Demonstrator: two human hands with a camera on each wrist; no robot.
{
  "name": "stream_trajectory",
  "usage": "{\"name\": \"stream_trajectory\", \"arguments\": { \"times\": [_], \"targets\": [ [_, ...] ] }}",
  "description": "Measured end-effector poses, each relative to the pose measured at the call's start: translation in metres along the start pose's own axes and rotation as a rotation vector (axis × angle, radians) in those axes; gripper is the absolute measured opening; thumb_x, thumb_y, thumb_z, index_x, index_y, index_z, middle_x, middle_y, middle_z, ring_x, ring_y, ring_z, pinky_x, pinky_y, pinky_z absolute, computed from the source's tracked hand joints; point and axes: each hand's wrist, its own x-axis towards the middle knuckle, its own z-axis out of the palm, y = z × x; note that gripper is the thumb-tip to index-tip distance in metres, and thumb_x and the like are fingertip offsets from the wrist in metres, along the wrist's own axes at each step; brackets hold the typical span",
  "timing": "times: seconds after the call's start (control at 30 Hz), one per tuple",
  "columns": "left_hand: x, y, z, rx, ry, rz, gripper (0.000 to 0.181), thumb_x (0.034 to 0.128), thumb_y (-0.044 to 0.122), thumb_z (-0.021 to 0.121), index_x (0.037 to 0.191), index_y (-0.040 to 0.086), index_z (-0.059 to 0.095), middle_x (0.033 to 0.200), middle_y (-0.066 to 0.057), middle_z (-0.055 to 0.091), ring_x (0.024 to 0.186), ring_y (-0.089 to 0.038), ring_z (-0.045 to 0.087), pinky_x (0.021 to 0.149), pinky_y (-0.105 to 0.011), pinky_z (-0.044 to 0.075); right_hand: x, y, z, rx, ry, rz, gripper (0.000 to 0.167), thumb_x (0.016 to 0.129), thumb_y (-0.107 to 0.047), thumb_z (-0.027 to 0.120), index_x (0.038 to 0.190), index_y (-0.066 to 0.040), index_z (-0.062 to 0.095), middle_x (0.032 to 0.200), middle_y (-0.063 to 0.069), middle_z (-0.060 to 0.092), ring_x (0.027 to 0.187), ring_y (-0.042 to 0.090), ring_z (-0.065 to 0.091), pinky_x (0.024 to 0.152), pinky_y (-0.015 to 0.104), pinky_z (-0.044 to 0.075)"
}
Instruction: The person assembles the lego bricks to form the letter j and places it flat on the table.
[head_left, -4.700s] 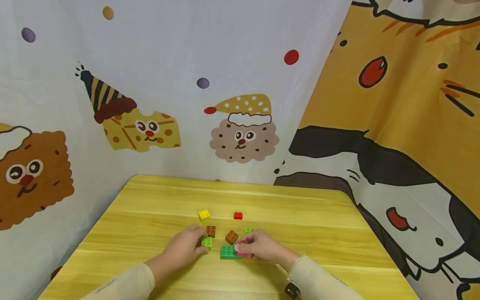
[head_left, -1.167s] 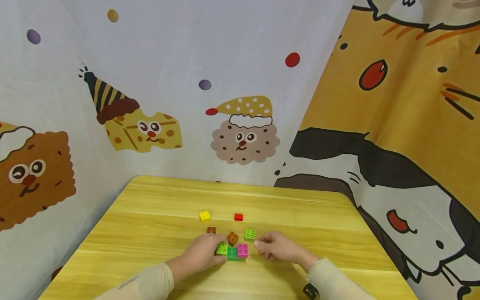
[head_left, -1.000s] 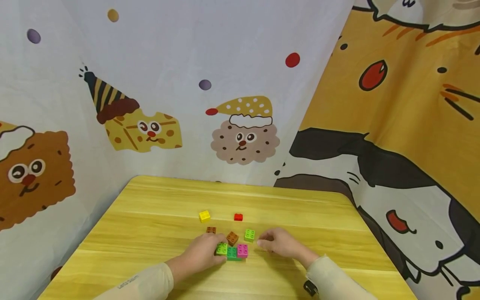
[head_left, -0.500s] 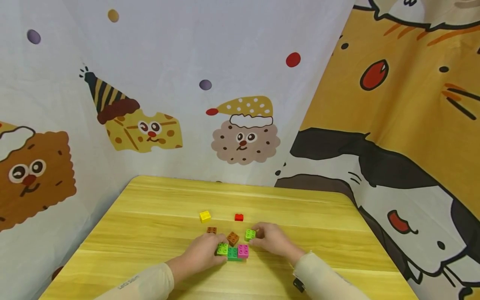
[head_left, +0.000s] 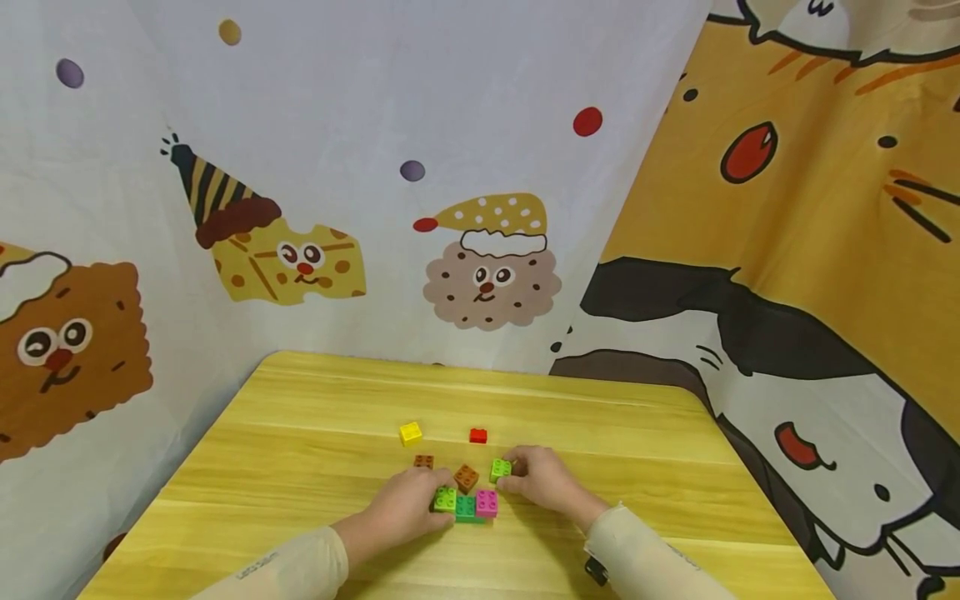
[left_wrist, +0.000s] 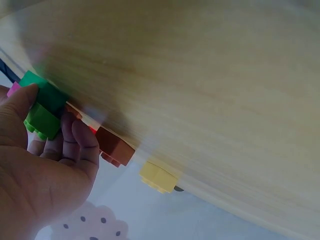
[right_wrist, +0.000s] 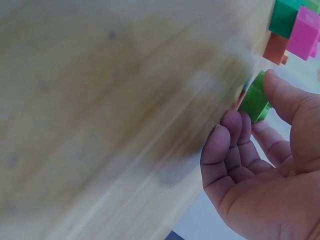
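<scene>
In the head view, a dark green toy building brick [head_left: 466,508] lies near the table's middle. A pink brick [head_left: 487,502] sits on its right end and a light green brick [head_left: 446,499] on its left end. My left hand [head_left: 405,504] holds that left end between thumb and fingers; its thumb lies along the bricks in the left wrist view. Farther right, my right hand [head_left: 550,481] pinches a second light green brick [right_wrist: 255,102], thumb on one side and fingertips on the other. That brick stands apart from the joined ones.
One brown brick [head_left: 466,477] lies just behind the joined bricks. Another brown brick [head_left: 423,461] is partly hidden by the left hand. A yellow brick [head_left: 410,433] and a red brick [head_left: 478,435] lie farther back on the wooden table [head_left: 600,417], before a printed curtain [head_left: 337,125].
My left hand has carried its light green brick right onto the dark green one. My right hand has let go of the pink brick, drawn back, then taken hold of the second light green brick.
</scene>
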Motion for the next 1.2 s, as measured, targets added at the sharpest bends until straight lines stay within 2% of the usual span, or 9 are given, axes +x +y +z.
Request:
{"name": "stream_trajectory", "arguments": {
  "times": [0.23,0.4,0.53,0.7,0.83,0.97,1.2],
  "targets": [
    [-0.001,0.001,0.000,-0.003,0.013,0.013,0.039,0.0762,0.033,0.085,0.108,0.017,0.070,0.092,0.015,0.064,0.081,-0.003,0.056,0.072,-0.028,0.051,-0.006,-0.009,-0.015,0.124,-0.026,-0.038,0.041,0.086,-0.036,0.078,0.116,-0.010,0.069,0.094,-0.001,0.063,0.080,0.016,0.060,0.061,0.029,0.053],
    [-0.001,0.000,0.001,-0.004,0.012,0.007,0.039,0.0763,0.034,0.085,0.108,0.017,0.070,0.093,0.014,0.065,0.082,-0.004,0.057,0.073,-0.029,0.051,-0.014,-0.019,-0.025,0.190,-0.113,-0.103,0.034,0.086,-0.041,0.077,0.113,-0.020,0.071,0.097,-0.003,0.064,0.081,0.020,0.064,0.062,0.031,0.055],
    [-0.001,-0.001,0.000,-0.024,0.014,0.006,0.036,0.0766,0.032,0.085,0.106,0.017,0.070,0.087,0.016,0.061,0.076,-0.002,0.054,0.067,-0.025,0.049,-0.019,-0.026,-0.023,0.195,-0.179,-0.159,0.027,0.086,-0.040,0.077,0.108,-0.025,0.072,0.096,-0.006,0.065,0.080,0.019,0.065,0.062,0.030,0.054],
    [-0.001,0.000,0.000,-0.041,0.013,0.013,0.032,0.0776,0.030,0.085,0.103,0.018,0.069,0.082,0.018,0.058,0.070,0.000,0.051,0.061,-0.022,0.045,-0.024,-0.032,-0.015,0.171,-0.210,-0.206,0.028,0.085,-0.035,0.079,0.109,-0.021,0.072,0.094,-0.007,0.066,0.075,0.016,0.066,0.060,0.027,0.054],
    [-0.001,0.001,0.000,-0.039,0.011,0.017,0.032,0.0781,0.030,0.084,0.103,0.018,0.068,0.081,0.018,0.057,0.068,0.000,0.050,0.059,-0.021,0.044,-0.027,-0.033,-0.011,0.177,-0.210,-0.178,0.041,0.086,-0.037,0.078,0.118,-0.013,0.069,0.097,-0.005,0.064,0.075,0.014,0.067,0.061,0.026,0.054],
    [-0.001,0.001,0.000,-0.043,0.012,0.014,0.030,0.0788,0.030,0.084,0.102,0.018,0.068,0.079,0.018,0.055,0.066,-0.001,0.049,0.057,-0.021,0.043,-0.028,-0.033,-0.009,0.219,-0.183,-0.131,0.049,0.091,-0.041,0.072,0.126,-0.007,0.065,0.105,-0.001,0.064,0.081,0.015,0.065,0.066,0.027,0.055],
    [-0.001,0.001,0.000,-0.058,0.019,0.029,0.029,0.0785,0.027,0.084,0.101,0.017,0.068,0.078,0.017,0.056,0.065,-0.001,0.049,0.056,-0.020,0.043,-0.032,-0.035,-0.001,0.554,-0.242,0.085,0.048,0.095,-0.043,0.065,0.123,-0.005,0.065,0.105,0.011,0.066,0.083,0.032,0.069,0.069,0.044,0.058]
  ]
}}
